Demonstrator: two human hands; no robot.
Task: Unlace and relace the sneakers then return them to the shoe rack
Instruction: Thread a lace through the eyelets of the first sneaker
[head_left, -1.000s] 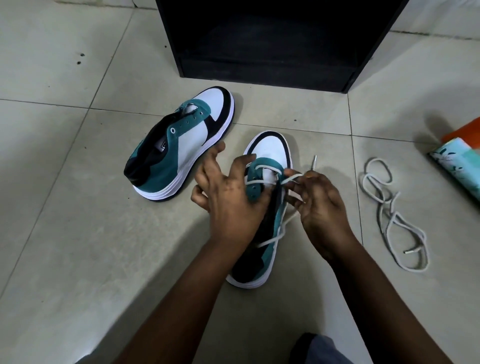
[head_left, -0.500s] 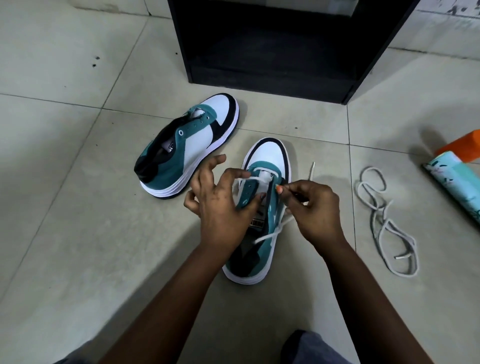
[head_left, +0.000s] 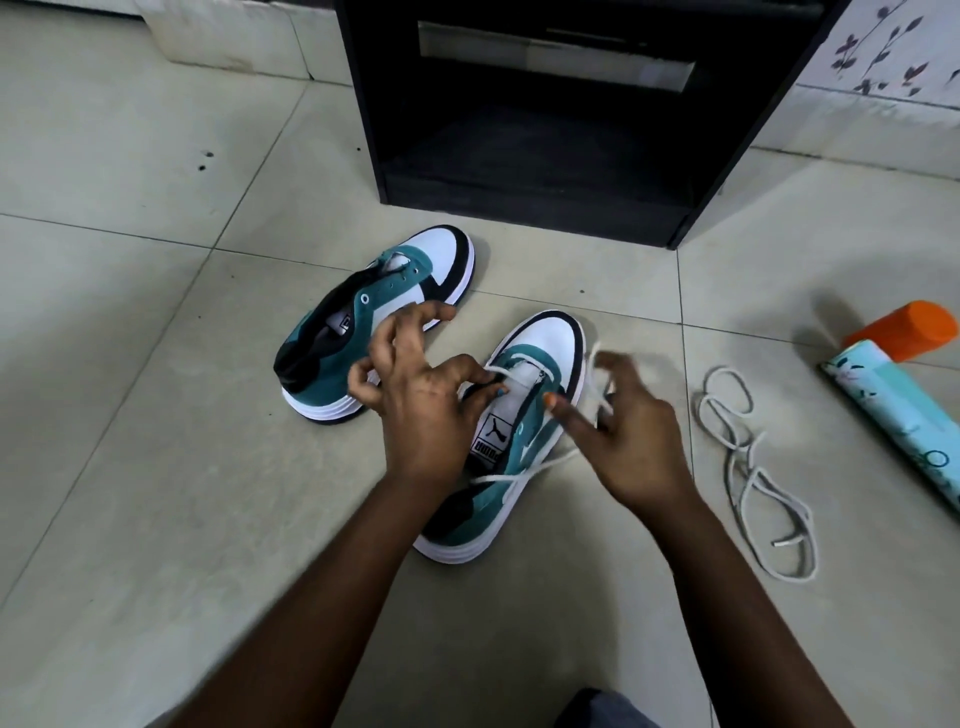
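Note:
A teal, white and black sneaker (head_left: 545, 343) stands upright on the floor between my hands, toe pointing away, with a white lace (head_left: 524, 473) threaded through part of it. My left hand (head_left: 415, 410) pinches the sneaker's left eyelet flap between thumb and forefinger. Blurred by motion, my right hand (head_left: 634, 436) sits just right of the shoe with the lace running through its curled fingers. The second sneaker (head_left: 379, 312) lies tipped on its side to the left, with no lace in its eyelets. A black shoe rack (head_left: 519, 202) stands open behind both.
A loose white lace (head_left: 748, 467) lies coiled on the tiles to the right. Further right lies a teal patterned can (head_left: 893, 415) with an orange cap (head_left: 904, 327). Pale tile floor surrounds the shoes; a wall runs behind the rack.
My right hand has moved right and away from the tongue, drawing the lace out sideways. My left hand stays on the eyelet flap. The view has tilted up, showing more of the rack.

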